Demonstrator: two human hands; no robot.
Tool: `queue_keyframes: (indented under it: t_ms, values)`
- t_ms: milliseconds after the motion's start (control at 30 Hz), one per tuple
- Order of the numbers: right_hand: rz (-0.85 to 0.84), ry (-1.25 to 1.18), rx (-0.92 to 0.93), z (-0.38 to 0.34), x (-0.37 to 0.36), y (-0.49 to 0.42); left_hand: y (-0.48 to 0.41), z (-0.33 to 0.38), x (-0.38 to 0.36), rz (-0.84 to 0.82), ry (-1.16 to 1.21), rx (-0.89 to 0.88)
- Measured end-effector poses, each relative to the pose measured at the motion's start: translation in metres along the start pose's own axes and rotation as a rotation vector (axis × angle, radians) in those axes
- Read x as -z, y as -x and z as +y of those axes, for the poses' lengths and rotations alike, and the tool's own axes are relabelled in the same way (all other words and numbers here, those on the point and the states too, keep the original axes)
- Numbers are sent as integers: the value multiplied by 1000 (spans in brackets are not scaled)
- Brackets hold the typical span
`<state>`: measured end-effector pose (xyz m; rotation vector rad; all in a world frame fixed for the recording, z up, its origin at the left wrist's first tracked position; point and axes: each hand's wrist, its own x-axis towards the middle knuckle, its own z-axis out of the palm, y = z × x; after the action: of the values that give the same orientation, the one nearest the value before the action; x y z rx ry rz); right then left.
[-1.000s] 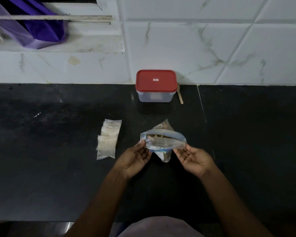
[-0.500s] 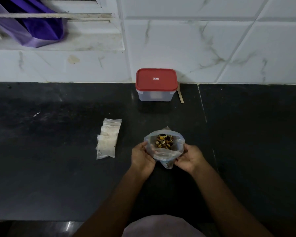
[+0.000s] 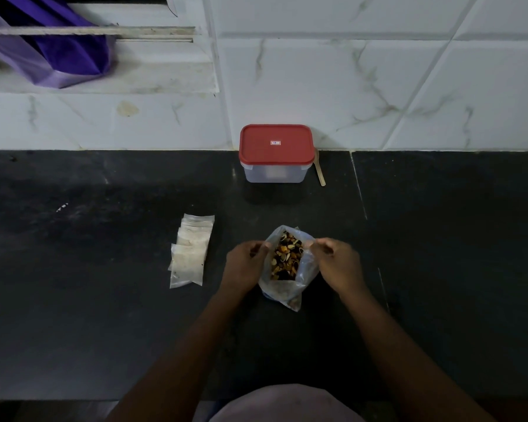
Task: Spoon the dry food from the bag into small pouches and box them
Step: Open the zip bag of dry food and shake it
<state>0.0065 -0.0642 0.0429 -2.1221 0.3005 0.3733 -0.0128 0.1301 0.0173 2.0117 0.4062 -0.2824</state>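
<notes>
In the head view, the only one we have, the bag [image 3: 282, 292] stands on the dark counter [image 3: 104, 315] just below the centre of the frame. The left hand [image 3: 244, 264] pinches its left rim and the right hand [image 3: 337, 263] pinches its right rim. We take it that they pull apart to spread the mouth and keep the limp plastic upright. That leaves the dry food [image 3: 287, 257] exposed for scooping.

To the left of the bag lies a fanned stack of small pouches [image 3: 191, 251], near the left hand; we judge they were laid there for easy reach. Above centre, against the wall, sits the box [image 3: 275, 172] with its red lid [image 3: 276, 143] on. The spoon [image 3: 320, 173] lies just beside the box on its right, untouched, so we judge no scooping has begun.
</notes>
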Motion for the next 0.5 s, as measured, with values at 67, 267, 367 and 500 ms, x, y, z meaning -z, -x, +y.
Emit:
queue_keyframes:
  t_ms: [67,267,367,500]
  values:
    - [-29,-83,-109,1,0,-8,-2,3,2,-87,64,41]
    - [-164,-603,-620,0,6,-23,-7,5,9,-339,644,372]
    - [-214,-674,-693,2,9,-25,-11,0,9,-355,878,517]
    - [-245,-661,-725,2,7,-22,-13,1,3,-332,1022,624]
